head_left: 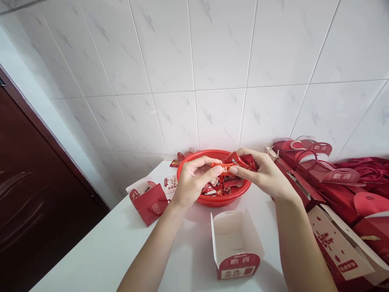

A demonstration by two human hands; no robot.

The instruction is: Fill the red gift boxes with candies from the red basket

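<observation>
Both hands meet above a red plastic basket that holds several wrapped candies. Between thumb and fingers, my left hand pinches one end of a small orange-red wrapped candy. The thumb of my right hand presses on the other end of it, and its fingers also keep hold of shiny red packets. Nearer to me stands an open gift box, white inside with a red front flap, its sides up and no contents visible.
At the left a small red box stands open on the white table. Several red gift boxes with cord handles crowd the right side, with dark red fabric behind them. A tiled wall closes off the back.
</observation>
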